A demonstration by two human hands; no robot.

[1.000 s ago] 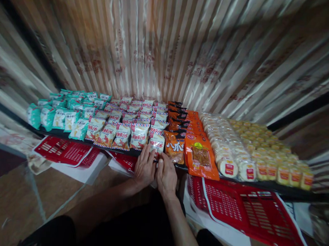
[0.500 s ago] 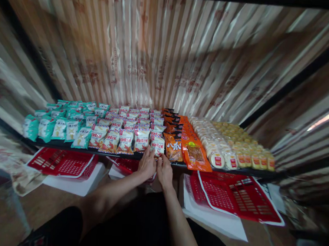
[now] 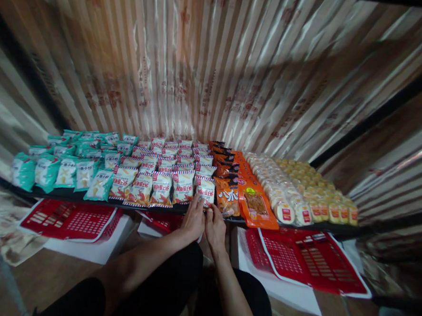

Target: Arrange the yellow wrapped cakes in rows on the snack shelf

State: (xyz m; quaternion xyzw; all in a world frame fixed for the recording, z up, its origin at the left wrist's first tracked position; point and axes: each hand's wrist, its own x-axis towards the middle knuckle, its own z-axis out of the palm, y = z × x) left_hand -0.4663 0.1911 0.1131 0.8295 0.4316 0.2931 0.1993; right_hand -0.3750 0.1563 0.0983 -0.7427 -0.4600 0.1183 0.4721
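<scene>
My left hand (image 3: 194, 219) and my right hand (image 3: 215, 228) are side by side at the shelf's front edge. Their fingers are closed at the lower end of a white snack bag (image 3: 204, 190) with red lettering. That bag is the front one of its column. More white bags of the same kind (image 3: 162, 188) stand in rows to its left. Immediately to the right is a column of orange-and-black snack bags (image 3: 227, 197). The fingertips are partly hidden against the bag's bottom.
Teal snack bags (image 3: 65, 172) fill the black shelf's (image 3: 62, 195) left end. Flat orange packets (image 3: 256, 203), white round wrapped pastries (image 3: 282, 211) and yellowish wrapped ones (image 3: 336, 212) line the right. Below are red baskets (image 3: 298, 258) on white boxes (image 3: 84, 250). Striped sheeting (image 3: 203, 57) hangs behind.
The head view has shifted slightly, and the shelf front appears a little lower. Both hands remain at the same white snack bag. My dark-clothed legs now show further apart.
</scene>
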